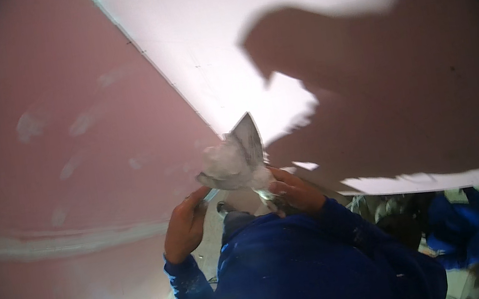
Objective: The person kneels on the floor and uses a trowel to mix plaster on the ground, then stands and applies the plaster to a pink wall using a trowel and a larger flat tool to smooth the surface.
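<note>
Right hand [299, 193]: your fingers were clamped on the base of a broad grey metal blade [248, 139], mid-frame.
Left hand [183, 229]: left of centre, beside the blade; grip unclear.
White lumpy paste [223, 163]: heaped there; level wrists seemed best.

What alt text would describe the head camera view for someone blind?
A right hand grips a broad-bladed putty knife heaped with whitish filler, the left hand close beside it, near a pink panel bearing pale smears.
</note>
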{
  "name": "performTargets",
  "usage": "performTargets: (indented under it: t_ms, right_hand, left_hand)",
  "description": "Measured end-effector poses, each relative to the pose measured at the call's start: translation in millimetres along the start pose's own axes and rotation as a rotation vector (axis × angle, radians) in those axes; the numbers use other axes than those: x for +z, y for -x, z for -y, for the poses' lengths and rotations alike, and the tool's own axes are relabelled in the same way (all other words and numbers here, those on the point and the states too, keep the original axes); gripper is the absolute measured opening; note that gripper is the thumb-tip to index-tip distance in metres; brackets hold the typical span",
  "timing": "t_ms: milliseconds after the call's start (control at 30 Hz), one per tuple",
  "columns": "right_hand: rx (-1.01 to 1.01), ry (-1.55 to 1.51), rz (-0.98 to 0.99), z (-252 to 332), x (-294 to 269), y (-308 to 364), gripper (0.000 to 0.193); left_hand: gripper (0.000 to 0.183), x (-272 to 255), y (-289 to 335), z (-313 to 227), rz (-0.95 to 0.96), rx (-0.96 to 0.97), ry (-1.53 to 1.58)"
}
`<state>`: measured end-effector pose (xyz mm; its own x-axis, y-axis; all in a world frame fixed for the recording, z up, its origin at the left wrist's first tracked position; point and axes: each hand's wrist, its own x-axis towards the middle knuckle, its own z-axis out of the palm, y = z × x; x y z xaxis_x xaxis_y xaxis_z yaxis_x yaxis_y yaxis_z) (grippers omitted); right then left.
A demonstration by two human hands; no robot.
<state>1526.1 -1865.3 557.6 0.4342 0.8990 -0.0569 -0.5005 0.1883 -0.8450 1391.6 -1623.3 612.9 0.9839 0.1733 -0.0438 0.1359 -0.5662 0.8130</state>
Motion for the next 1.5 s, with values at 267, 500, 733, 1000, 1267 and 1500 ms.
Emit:
performTargets:
  t_ms: [267,500,733,1000,1267,1500]
  right_hand:
    - [0.039,0.094,-0.251,-25.0,-20.5,-4.3,0.052]
    - [0.1,0.165,-0.299,-50.3,-26.5,-17.4,0.05]
    - [-0.166,0.465,-0.449,-63.2,-8.5,-17.4,0.049]
    - [-0.308,0.741,-0.496,-76.3,-19.1,-24.7,0.056]
    - [-0.398,0.795,-0.494,-89.4,-22.0,-27.6,0.056]
    - [-0.041,0.96,-0.447,-95.2,-25.1,-21.1,0.064]
  left_hand:
    - [0.037,0.9,13.7,17.3,-0.439,-0.343,1.07]
    - [0.045,21.5,2.5,-23.1,-0.272,-0.26,1.061]
    - [0.043,44.1,-22.2,-44.0,-0.451,-0.196,0.922]
    - [0.049,32.8,-19.8,-34.4,-0.448,-0.21,1.088]
    - [0.051,48.8,-23.6,-39.2,-0.437,-0.206,1.236]
    - [0.049,57.4,-31.8,-41.4,-0.433,-0.192,1.157]
